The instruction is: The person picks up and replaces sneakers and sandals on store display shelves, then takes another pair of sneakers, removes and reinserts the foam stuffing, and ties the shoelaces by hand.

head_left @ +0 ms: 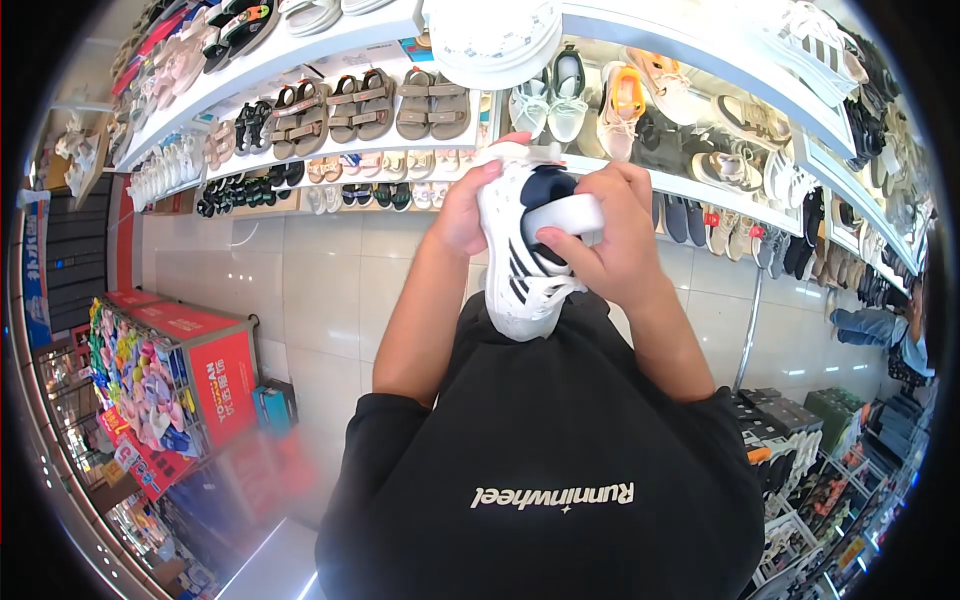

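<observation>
White shoe (503, 235): held up before your chest, just off the dial's centre towards 12 o'clock, its toe pointing to 6 and its heel to 12; dark stripes run along its side, and its lining is dark.
Left hand (464, 212): at the shoe's 10 o'clock, your grip is closed around the heel end, some fingers hidden behind it.
Right hand (617, 232): at the shoe's 2 o'clock, your grip is pinched onto a white piece, thumb beneath, fingers curled above.
White piece (570, 214): at the shoe's mouth, partly covered by your right hand; you cannot tell its material.
Laces (552, 292): white, below your right thumb.
Black shirt (545, 420): your own, at 6 o'clock, with pale lettering.
Sandals (434, 106): on a shelf at 11 o'clock.
Orange-lined shoe (614, 125): at 1 o'clock.
Red display bin (222, 385): between 8 and 9 o'clock, holding colourful goods.
</observation>
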A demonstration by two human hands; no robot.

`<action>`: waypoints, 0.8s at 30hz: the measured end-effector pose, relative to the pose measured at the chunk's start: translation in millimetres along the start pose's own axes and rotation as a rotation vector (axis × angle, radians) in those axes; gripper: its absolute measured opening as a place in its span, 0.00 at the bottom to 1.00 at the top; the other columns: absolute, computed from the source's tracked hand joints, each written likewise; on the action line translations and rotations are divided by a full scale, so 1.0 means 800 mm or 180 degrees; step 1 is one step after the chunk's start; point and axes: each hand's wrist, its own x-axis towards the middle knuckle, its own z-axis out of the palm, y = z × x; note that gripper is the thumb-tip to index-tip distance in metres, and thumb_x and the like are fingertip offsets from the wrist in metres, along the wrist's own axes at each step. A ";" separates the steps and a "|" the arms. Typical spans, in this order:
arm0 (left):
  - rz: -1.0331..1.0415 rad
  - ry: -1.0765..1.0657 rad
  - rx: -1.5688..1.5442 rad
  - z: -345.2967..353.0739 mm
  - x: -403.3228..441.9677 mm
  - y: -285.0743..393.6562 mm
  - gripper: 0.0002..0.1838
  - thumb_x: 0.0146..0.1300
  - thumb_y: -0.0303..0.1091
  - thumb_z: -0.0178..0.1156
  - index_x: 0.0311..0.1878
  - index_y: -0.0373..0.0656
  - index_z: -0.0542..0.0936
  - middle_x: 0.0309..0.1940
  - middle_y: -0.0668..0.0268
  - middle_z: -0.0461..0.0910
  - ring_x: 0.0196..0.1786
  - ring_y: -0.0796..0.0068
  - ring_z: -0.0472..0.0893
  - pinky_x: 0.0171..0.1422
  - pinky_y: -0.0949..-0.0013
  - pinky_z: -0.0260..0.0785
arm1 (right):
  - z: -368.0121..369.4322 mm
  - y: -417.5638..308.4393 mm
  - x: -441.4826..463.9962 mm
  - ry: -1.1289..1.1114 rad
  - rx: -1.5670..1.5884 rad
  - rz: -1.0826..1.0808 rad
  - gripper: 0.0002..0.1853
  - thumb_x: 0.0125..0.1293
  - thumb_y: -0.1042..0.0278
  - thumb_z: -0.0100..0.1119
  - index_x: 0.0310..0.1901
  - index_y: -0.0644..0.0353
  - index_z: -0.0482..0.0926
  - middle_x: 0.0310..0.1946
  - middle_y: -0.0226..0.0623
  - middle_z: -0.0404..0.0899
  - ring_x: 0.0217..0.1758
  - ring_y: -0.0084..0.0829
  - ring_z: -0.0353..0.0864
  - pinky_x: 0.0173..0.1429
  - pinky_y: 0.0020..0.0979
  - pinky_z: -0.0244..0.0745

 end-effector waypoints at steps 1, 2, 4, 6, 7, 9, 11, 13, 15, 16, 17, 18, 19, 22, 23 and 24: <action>0.0012 -0.0001 -0.0032 0.000 0.001 -0.002 0.36 0.71 0.51 0.54 0.77 0.44 0.62 0.66 0.42 0.75 0.69 0.49 0.77 0.75 0.48 0.68 | 0.003 0.004 0.000 0.0003 -0.0132 -0.0097 0.33 0.54 0.53 0.80 0.55 0.61 0.73 0.47 0.42 0.77 0.58 0.50 0.71 0.64 0.47 0.64; 0.0026 -0.0005 -0.0065 -0.001 0.002 -0.003 0.36 0.71 0.50 0.53 0.77 0.44 0.62 0.65 0.44 0.76 0.69 0.49 0.77 0.75 0.48 0.68 | 0.004 0.001 0.001 0.0020 -0.0108 -0.0099 0.33 0.55 0.53 0.79 0.56 0.61 0.73 0.49 0.44 0.76 0.59 0.51 0.70 0.65 0.48 0.64; 0.0038 0.0035 -0.0184 -0.006 0.001 -0.004 0.35 0.71 0.47 0.53 0.78 0.43 0.61 0.67 0.44 0.76 0.68 0.50 0.78 0.74 0.50 0.70 | 0.002 -0.005 0.007 0.0067 -0.0082 -0.0113 0.32 0.58 0.54 0.76 0.58 0.62 0.72 0.55 0.47 0.74 0.62 0.52 0.69 0.67 0.49 0.63; 0.0041 -0.0014 -0.0241 -0.010 0.001 -0.007 0.36 0.71 0.46 0.53 0.78 0.41 0.61 0.67 0.45 0.76 0.68 0.51 0.78 0.74 0.51 0.70 | 0.011 0.010 -0.001 -0.0180 0.0983 0.0133 0.41 0.67 0.47 0.63 0.74 0.63 0.61 0.75 0.54 0.59 0.78 0.55 0.56 0.78 0.51 0.51; 0.0050 -0.0073 -0.0229 -0.012 0.001 -0.007 0.36 0.70 0.45 0.53 0.78 0.41 0.61 0.66 0.45 0.76 0.68 0.51 0.79 0.74 0.51 0.70 | 0.015 0.018 -0.001 -0.0381 0.1823 0.0352 0.45 0.68 0.43 0.59 0.78 0.62 0.55 0.79 0.54 0.53 0.82 0.54 0.50 0.81 0.51 0.46; 0.0097 -0.0029 -0.0244 -0.010 -0.002 -0.009 0.37 0.69 0.45 0.55 0.77 0.38 0.61 0.65 0.47 0.77 0.67 0.52 0.80 0.74 0.53 0.71 | 0.016 0.030 0.004 -0.0729 0.2559 0.0484 0.50 0.71 0.39 0.53 0.83 0.61 0.45 0.84 0.53 0.43 0.87 0.52 0.41 0.85 0.50 0.38; 0.0109 -0.0171 -0.0288 -0.010 -0.001 -0.011 0.37 0.69 0.45 0.55 0.77 0.38 0.61 0.64 0.47 0.77 0.66 0.52 0.80 0.74 0.53 0.71 | 0.021 0.024 0.005 -0.0689 0.2789 0.0631 0.51 0.71 0.39 0.52 0.84 0.60 0.41 0.85 0.52 0.41 0.88 0.49 0.39 0.86 0.49 0.37; 0.0081 -0.0313 0.0015 -0.013 -0.002 -0.009 0.41 0.69 0.52 0.56 0.79 0.40 0.60 0.70 0.45 0.72 0.68 0.50 0.77 0.74 0.50 0.69 | 0.033 0.020 0.004 -0.0200 0.3296 0.1058 0.51 0.69 0.45 0.58 0.84 0.61 0.45 0.84 0.51 0.48 0.86 0.44 0.47 0.85 0.45 0.43; 0.0090 -0.0237 0.0051 -0.003 -0.004 -0.008 0.41 0.68 0.52 0.55 0.79 0.40 0.60 0.69 0.46 0.72 0.68 0.51 0.77 0.74 0.50 0.69 | 0.037 0.038 0.001 -0.0775 0.3893 0.1297 0.49 0.66 0.55 0.63 0.84 0.57 0.49 0.81 0.48 0.54 0.83 0.44 0.56 0.81 0.44 0.52; 0.0095 -0.0196 0.0066 0.001 -0.006 -0.008 0.41 0.68 0.52 0.55 0.79 0.39 0.60 0.69 0.47 0.73 0.68 0.51 0.77 0.74 0.51 0.69 | 0.039 0.044 -0.001 -0.1071 0.4187 0.1419 0.49 0.64 0.60 0.66 0.84 0.55 0.51 0.80 0.47 0.57 0.81 0.43 0.60 0.79 0.43 0.57; 0.0092 -0.0189 0.0028 -0.002 -0.007 -0.009 0.41 0.69 0.52 0.55 0.79 0.39 0.60 0.69 0.47 0.73 0.68 0.52 0.77 0.74 0.51 0.69 | 0.042 0.046 -0.004 -0.0994 0.4083 0.1323 0.46 0.64 0.63 0.65 0.82 0.56 0.55 0.78 0.46 0.60 0.79 0.42 0.63 0.78 0.42 0.60; 0.0096 -0.0184 -0.0005 -0.006 -0.007 -0.010 0.41 0.69 0.52 0.54 0.79 0.39 0.60 0.69 0.48 0.73 0.69 0.53 0.77 0.74 0.52 0.69 | 0.045 0.045 -0.002 -0.0920 0.3979 0.1218 0.43 0.64 0.66 0.64 0.80 0.57 0.58 0.76 0.45 0.63 0.77 0.40 0.66 0.77 0.41 0.62; 0.0098 -0.0181 -0.0037 -0.008 -0.007 -0.010 0.40 0.69 0.51 0.54 0.79 0.38 0.60 0.69 0.49 0.73 0.69 0.54 0.77 0.74 0.52 0.70 | 0.048 0.045 0.000 -0.0843 0.3873 0.1112 0.40 0.64 0.69 0.63 0.79 0.59 0.62 0.74 0.44 0.66 0.75 0.39 0.69 0.76 0.39 0.64; 0.0086 -0.0261 -0.0101 -0.009 -0.006 -0.012 0.39 0.70 0.50 0.53 0.79 0.37 0.60 0.69 0.52 0.74 0.70 0.57 0.76 0.75 0.54 0.69 | 0.057 0.049 0.006 -0.0566 0.2477 0.0474 0.30 0.66 0.76 0.55 0.72 0.64 0.71 0.71 0.44 0.70 0.74 0.37 0.70 0.76 0.37 0.64; 0.0066 -0.0175 -0.0063 -0.008 -0.006 -0.013 0.39 0.71 0.50 0.52 0.79 0.37 0.60 0.70 0.52 0.74 0.70 0.57 0.76 0.75 0.54 0.68 | 0.058 0.045 0.006 -0.0524 0.2548 0.0724 0.29 0.65 0.77 0.54 0.70 0.65 0.72 0.71 0.44 0.70 0.74 0.37 0.71 0.76 0.36 0.64; 0.0042 -0.0091 -0.0024 -0.006 -0.005 -0.013 0.39 0.71 0.50 0.52 0.79 0.36 0.60 0.70 0.53 0.73 0.71 0.58 0.76 0.76 0.54 0.68 | 0.058 0.038 0.003 -0.0476 0.2615 0.0976 0.28 0.65 0.79 0.52 0.69 0.66 0.73 0.70 0.44 0.71 0.73 0.36 0.71 0.76 0.36 0.64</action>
